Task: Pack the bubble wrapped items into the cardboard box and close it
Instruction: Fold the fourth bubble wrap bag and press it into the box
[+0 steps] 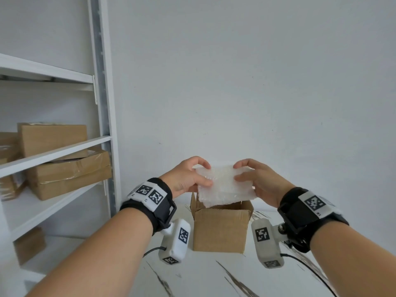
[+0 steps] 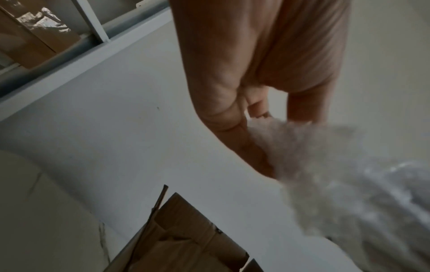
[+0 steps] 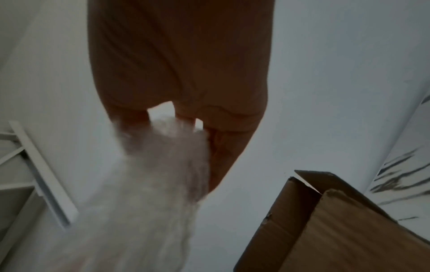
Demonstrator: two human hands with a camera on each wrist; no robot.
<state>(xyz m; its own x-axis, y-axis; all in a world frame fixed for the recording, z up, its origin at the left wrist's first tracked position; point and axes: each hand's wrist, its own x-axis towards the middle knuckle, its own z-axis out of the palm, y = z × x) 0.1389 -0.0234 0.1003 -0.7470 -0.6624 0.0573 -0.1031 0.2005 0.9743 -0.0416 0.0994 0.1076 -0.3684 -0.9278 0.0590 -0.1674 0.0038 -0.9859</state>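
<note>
Both forearms reach in from the bottom of the head view, wrist cameras strapped on. The left hand (image 1: 188,175) and right hand (image 1: 256,181) each pinch one end of a flat bubble-wrapped item (image 1: 225,185), thumbs on top and fingers curled behind, holding it just above the open cardboard box (image 1: 220,228) on the marbled table (image 1: 203,275). Its long axis runs left to right, the near edge tipped down toward the opening. Judged from here, the pad looks wider than the box mouth, so lowered flat it could catch on the upright flaps or tip the light box over; turning it on end should help. Taped parcels sit on the white shelf (image 1: 55,153) to the left.

From the left wrist, the left hand's fingers (image 2: 242,147) clamp the blurred wrap, the box's flaps below.

From the right wrist, the grip mirrors that, with the box corner at lower right.
</note>
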